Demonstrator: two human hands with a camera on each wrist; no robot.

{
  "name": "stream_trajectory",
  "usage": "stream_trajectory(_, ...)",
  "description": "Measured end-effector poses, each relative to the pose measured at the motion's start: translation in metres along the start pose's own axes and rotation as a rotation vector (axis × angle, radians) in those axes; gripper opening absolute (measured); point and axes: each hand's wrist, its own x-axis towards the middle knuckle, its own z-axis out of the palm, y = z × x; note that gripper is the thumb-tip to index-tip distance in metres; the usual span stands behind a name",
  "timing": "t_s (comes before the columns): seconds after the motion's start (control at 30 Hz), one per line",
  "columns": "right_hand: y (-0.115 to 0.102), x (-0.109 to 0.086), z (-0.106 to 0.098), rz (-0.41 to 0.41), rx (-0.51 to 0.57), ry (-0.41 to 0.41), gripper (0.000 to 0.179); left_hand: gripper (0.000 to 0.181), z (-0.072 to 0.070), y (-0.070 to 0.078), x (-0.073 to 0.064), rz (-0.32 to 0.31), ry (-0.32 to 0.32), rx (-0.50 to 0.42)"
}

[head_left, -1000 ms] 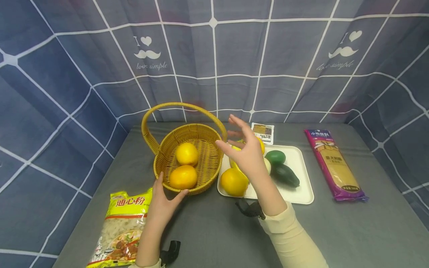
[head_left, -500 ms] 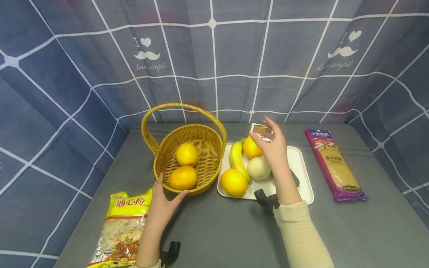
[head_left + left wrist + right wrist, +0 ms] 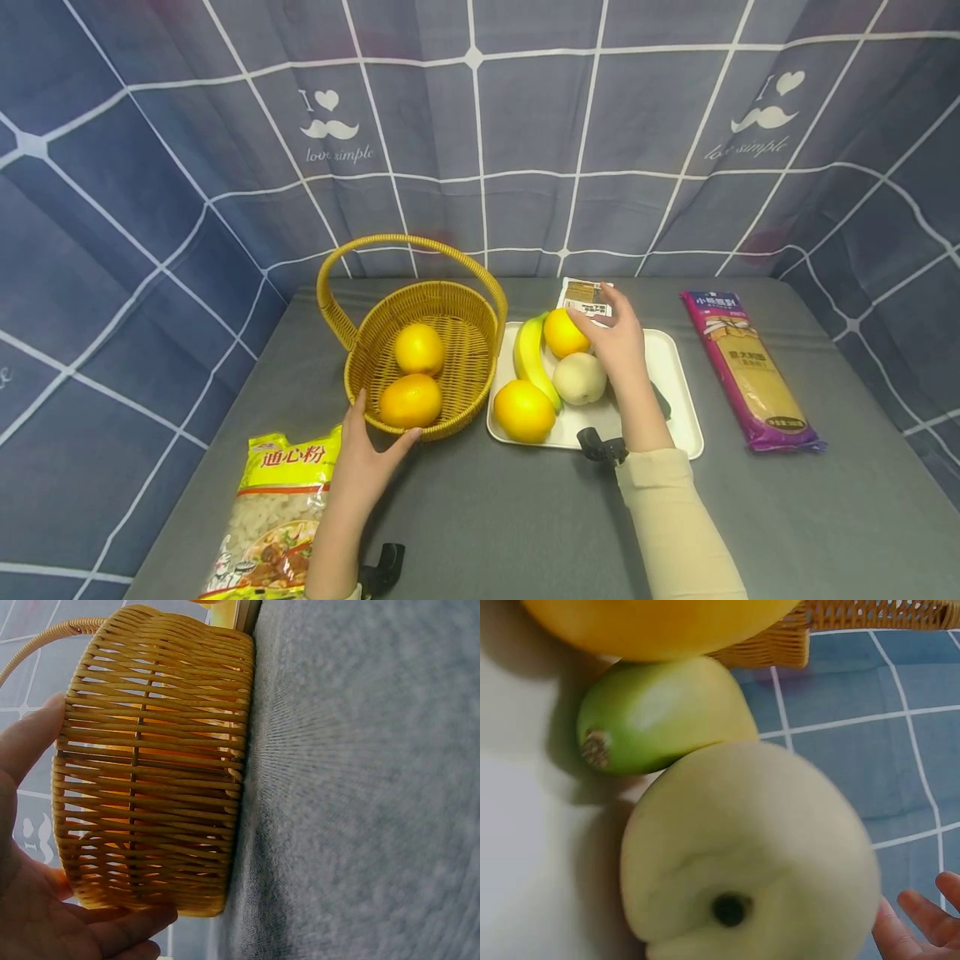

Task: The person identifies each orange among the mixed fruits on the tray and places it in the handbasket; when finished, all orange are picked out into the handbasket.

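Bracing basket [image 3: 467, 358] from six to eight o'clock with left hand [image 3: 362, 462], spread wide against rim; inside, round fruit [image 3: 420, 348] near centre, oblong fruit [image 3: 411, 401] toward six. Poising right hand [image 3: 621, 340], with fingers and thumb parted, above white tray [image 3: 678, 367] at one o'clock, contact hard to tell; banana [image 3: 529, 354] at ten, large orange [image 3: 525, 411] at eight, small orange [image 3: 565, 333] at eleven. Cut off below: pasta bag [image 3: 273, 500]; mostly hidden by forearm: dark green fruit [image 3: 662, 402].

Left grip [image 3: 34, 911] holds wicker basket [image 3: 154, 780] on grey cloth [image 3: 367, 780].
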Motion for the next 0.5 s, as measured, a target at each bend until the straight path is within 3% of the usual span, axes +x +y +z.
stream_trajectory(0.3, 0.011, 0.005, 0.001, 0.031, -0.030, -0.009, 0.082, 0.112, 0.000, 0.002, -0.002, 0.013, 0.030, 0.000)
stream_trajectory(0.5, 0.019, 0.008, 0.003, 0.043, -0.064, -0.034, 0.084, 0.113, 0.000, 0.001, -0.002, 0.003, 0.014, -0.005)
